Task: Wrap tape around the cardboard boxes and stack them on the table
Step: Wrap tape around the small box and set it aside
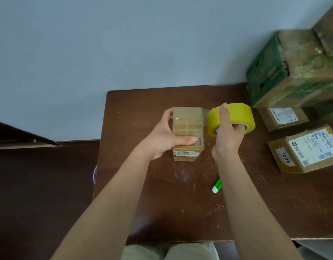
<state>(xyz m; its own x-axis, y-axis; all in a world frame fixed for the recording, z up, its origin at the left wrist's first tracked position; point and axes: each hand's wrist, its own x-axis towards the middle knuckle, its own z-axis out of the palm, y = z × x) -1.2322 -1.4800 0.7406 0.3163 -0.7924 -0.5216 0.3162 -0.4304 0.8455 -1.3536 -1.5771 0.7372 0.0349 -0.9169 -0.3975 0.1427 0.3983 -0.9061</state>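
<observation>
Nearest, at about five o'clock from the small box, a green-and-white marker (217,185) lies on the desk (180,212). Beyond it the left hand (165,136) has its grip curled around the small cardboard box (188,132), thumb pressed on the top face; the box's long axis runs twelve to six. At its three o'clock, just beside it, the right hand (226,132) grips the yellow tape roll (235,117), clear tape bridging to the box's far corner. Farther off, at two to three o'clock, labelled boxes (304,149) wait below a green-printed carton (293,70).
</observation>
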